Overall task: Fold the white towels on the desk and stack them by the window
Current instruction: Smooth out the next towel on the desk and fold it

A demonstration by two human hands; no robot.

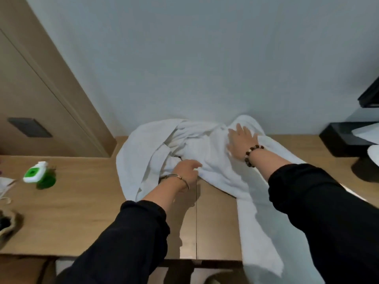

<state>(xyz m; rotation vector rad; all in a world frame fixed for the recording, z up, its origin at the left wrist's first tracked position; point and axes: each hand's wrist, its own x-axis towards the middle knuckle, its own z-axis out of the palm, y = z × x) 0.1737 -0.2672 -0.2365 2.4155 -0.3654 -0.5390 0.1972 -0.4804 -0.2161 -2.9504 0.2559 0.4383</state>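
A heap of crumpled white towels [143, 148] lies on the wooden desk [82, 212] against the pale wall. One long towel [256, 222] trails from the heap toward me and hangs over the desk's front edge. My left hand [185, 170] reaches into the heap's near side with its fingers curled at a towel edge; whether it grips the cloth is unclear. My right hand [240, 140] lies flat on top of the heap, fingers spread.
A green bottle with a white cap [40, 175] stands at the desk's left. A dark bowl-like item [8, 224] sits at the left edge. At the right stand a black box [348, 138] and a dark round base [367, 169]. A wooden cabinet [41, 99] rises at left.
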